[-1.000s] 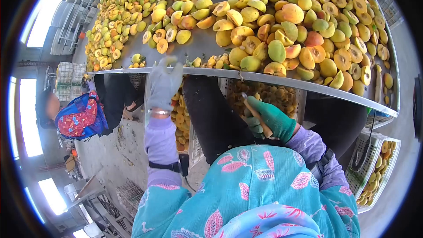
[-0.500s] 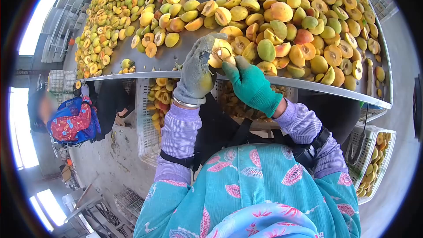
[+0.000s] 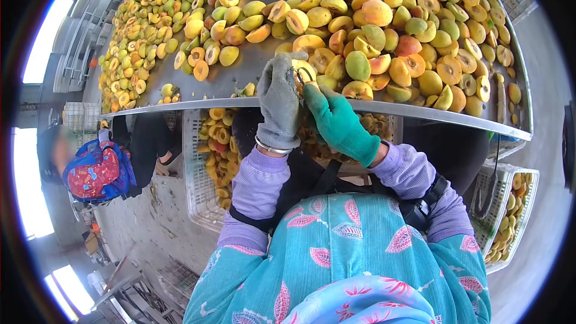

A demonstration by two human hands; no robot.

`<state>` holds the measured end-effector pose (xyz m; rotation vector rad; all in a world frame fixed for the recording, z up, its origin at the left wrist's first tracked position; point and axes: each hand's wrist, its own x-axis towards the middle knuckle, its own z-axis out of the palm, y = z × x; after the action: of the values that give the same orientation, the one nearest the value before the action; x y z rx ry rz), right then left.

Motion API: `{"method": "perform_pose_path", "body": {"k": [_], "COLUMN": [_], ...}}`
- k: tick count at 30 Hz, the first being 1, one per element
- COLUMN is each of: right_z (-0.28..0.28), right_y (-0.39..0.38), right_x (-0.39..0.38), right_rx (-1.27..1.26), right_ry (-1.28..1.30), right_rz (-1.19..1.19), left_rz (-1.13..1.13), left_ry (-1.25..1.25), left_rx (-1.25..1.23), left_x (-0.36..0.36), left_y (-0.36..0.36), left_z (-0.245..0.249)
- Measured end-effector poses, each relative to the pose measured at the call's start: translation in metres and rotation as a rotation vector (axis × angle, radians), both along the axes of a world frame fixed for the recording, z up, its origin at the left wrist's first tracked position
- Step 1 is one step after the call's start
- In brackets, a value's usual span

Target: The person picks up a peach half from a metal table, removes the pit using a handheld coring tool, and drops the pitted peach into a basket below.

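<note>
My left hand [image 3: 279, 103], in a grey glove, is closed around a yellow fruit half [image 3: 303, 72] just above the front edge of the metal table [image 3: 252, 63]. My right hand [image 3: 339, 121], in a green glove, grips a pitting tool whose metal loop [image 3: 303, 74] presses into the fruit's cut face. The tool's handle is hidden inside the green glove. Both hands meet over the table's rim, close to the heap of halved peaches [image 3: 384, 30].
Yellow and green fruit halves cover the table to the left [image 3: 150, 36] and right. White crates of fruit stand under the table [image 3: 216, 150] and at the right [image 3: 510, 222]. A person in a blue and red garment [image 3: 96, 171] works at the left.
A second ago my left hand reached at the table's edge and my right hand held the tool low. Both rose and met, the left now holding a fruit half with the tool's loop in it.
</note>
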<state>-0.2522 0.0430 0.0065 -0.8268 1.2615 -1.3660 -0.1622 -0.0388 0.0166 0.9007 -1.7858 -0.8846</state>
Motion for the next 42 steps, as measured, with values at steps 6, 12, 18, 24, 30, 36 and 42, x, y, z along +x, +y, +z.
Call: {"method": "perform_pose_path", "body": {"k": [6, 12, 18, 24, 30, 36, 42], "right_z": [-0.037, 0.012, 0.017, 0.006, 0.007, 0.021, 0.023], "right_y": [-0.001, 0.005, 0.008, 0.02, 0.015, 0.016, 0.02], "right_x": [0.004, 0.015, 0.015, 0.017, 0.016, 0.002, -0.011], "right_rx": [-0.444, 0.155, 0.168, 0.175, 0.197, 0.273, 0.268], "right_ry": [0.519, -0.303, -0.376, -0.592, -0.619, -0.258, -0.557], "right_rz": [-0.102, -0.046, -0.023, 0.128, 0.127, 0.068, 0.257], "left_rz": [-0.198, -0.302, -0.693, -0.919, -0.803, -0.501, -0.702], "left_ry": [0.171, -0.109, -0.41, -0.512, -0.513, -0.145, -0.554], "left_rx": [0.447, 0.303, -0.374, -0.517, -0.489, 0.073, -0.416], "left_x": [-0.002, -0.012, -0.014, -0.006, -0.007, -0.004, -0.008], "left_y": [-0.011, -0.024, -0.057, -0.064, -0.058, -0.028, -0.053], "left_z": [0.009, 0.028, 0.031, 0.026, 0.029, 0.003, 0.014]}}
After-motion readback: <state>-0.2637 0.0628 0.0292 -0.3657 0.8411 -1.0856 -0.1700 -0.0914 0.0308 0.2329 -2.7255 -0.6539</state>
